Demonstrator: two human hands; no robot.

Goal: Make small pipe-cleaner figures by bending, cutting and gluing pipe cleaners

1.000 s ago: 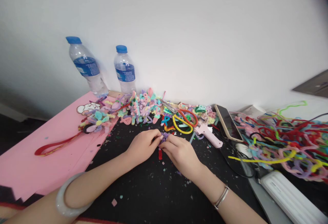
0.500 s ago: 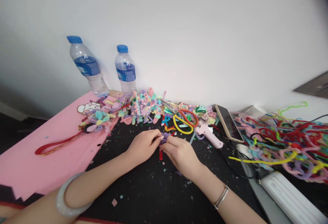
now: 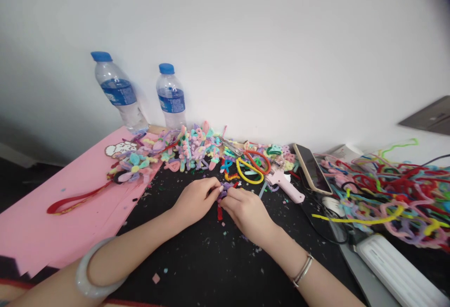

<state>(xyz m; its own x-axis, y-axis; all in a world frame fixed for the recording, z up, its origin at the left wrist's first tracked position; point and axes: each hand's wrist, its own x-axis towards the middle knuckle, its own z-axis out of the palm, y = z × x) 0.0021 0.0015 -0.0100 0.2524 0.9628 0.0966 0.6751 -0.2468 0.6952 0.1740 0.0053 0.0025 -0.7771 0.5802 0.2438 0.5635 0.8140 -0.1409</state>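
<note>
Both hands meet over the black tabletop, with a small purple pipe-cleaner piece pinched between them. My left hand is closed, its thumb and forefinger on the left side of the piece. My right hand grips the same piece from the right, fingers curled over it and hiding much of its shape. A short red pipe-cleaner bit shows just below the fingers; whether it joins the purple piece I cannot tell. Behind the hands lie scissors with yellow and red wrapped handles and a pink glue gun.
Two water bottles stand by the wall behind a heap of pastel pipe-cleaner shapes. Pink paper with a red strap lies left. To the right are a phone, tangled pipe cleaners and a white power bank.
Both hands stay on the purple piece, with only slight finger movement. The whole view has shifted very slightly.
</note>
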